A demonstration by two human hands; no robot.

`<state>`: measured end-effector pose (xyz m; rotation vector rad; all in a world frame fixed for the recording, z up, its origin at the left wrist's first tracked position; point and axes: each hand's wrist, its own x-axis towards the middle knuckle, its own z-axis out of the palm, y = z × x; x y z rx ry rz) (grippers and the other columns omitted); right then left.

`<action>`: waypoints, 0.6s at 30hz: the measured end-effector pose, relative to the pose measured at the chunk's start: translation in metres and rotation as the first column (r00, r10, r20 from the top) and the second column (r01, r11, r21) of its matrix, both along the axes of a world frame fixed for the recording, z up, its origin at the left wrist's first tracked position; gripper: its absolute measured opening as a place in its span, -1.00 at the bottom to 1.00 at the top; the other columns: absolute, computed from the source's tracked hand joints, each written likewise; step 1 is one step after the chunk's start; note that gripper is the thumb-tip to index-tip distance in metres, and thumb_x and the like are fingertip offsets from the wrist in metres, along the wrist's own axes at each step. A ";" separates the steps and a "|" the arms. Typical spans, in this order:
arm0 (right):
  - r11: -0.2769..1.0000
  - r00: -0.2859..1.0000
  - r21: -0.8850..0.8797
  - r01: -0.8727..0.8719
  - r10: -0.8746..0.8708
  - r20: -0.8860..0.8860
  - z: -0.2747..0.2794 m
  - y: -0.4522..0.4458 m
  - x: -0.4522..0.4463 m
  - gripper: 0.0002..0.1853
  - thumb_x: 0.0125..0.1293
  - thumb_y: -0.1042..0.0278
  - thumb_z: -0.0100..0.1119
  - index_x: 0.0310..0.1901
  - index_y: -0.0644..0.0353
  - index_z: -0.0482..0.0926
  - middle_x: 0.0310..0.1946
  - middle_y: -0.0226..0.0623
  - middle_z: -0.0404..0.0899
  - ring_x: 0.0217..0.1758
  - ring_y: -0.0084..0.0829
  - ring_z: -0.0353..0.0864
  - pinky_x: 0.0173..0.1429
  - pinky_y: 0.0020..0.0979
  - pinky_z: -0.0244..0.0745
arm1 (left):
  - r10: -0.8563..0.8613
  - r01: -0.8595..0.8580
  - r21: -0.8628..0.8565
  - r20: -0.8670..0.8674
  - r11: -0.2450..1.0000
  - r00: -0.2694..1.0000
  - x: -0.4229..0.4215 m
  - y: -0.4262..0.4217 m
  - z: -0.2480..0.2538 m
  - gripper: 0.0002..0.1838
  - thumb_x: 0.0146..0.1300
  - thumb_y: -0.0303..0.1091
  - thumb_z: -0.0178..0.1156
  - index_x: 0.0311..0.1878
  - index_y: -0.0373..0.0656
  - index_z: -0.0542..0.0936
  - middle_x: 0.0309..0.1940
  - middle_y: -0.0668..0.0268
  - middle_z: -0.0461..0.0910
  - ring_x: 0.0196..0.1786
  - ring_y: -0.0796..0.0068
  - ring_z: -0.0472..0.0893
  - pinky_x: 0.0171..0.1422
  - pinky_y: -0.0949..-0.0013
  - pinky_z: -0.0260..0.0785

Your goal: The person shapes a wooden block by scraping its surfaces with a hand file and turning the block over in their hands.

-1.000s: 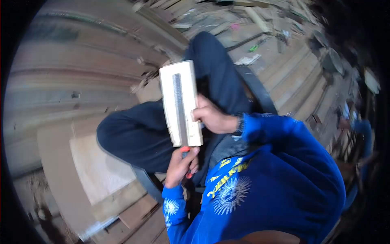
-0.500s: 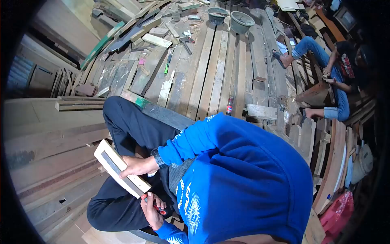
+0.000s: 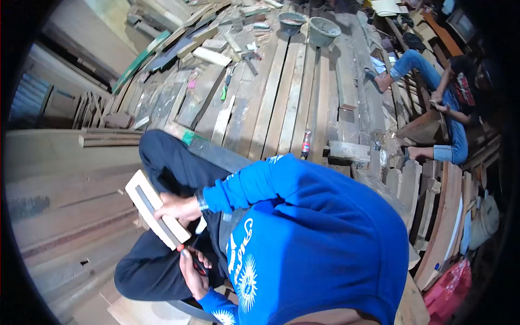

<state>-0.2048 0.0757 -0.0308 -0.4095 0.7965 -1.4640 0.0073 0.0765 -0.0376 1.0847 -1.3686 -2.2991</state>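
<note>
A pale wooden block (image 3: pixel 142 190) is tilted across my lap. Along its face lies a file (image 3: pixel 146 201), a narrow grey flat bar with a red and black handle. My left hand (image 3: pixel 193 273) is closed round the handle at the block's lower end, thumb near the red collar; the palm partly hides the handle. My right hand (image 3: pixel 176 207), with a dark watch at the wrist, grips the block from its right edge. Its thumb reaches over to the grey bar, and the fingers under the block are hidden.
Planks (image 3: pixel 70 189) lie along the left. A bottle with a red label (image 3: pixel 306 145) stands ahead, near a short wood block (image 3: pixel 349 151). Farther off are two buckets (image 3: pixel 324 31), a hammer (image 3: pixel 249 65) and scrap wood. Another person in jeans (image 3: pixel 428 70) sits at the right.
My left hand and the file's handle have shifted up and left. The block's lower end has moved slightly the same way, with my right hand still on it. The camera view has shifted slightly.
</note>
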 end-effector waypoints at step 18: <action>0.999 0.991 0.029 0.027 -0.031 0.128 0.001 -0.001 -0.003 -0.75 0.18 0.40 0.15 -0.13 0.33 0.46 -0.40 -0.11 0.59 -0.33 -0.25 0.65 -0.24 -0.10 0.64 | 0.033 -0.030 -0.030 0.095 0.999 0.995 -0.007 0.000 -0.001 -0.67 0.46 -0.01 -0.02 -0.22 -0.10 0.37 -0.63 0.44 0.26 -0.69 0.64 0.26 -0.63 0.54 0.12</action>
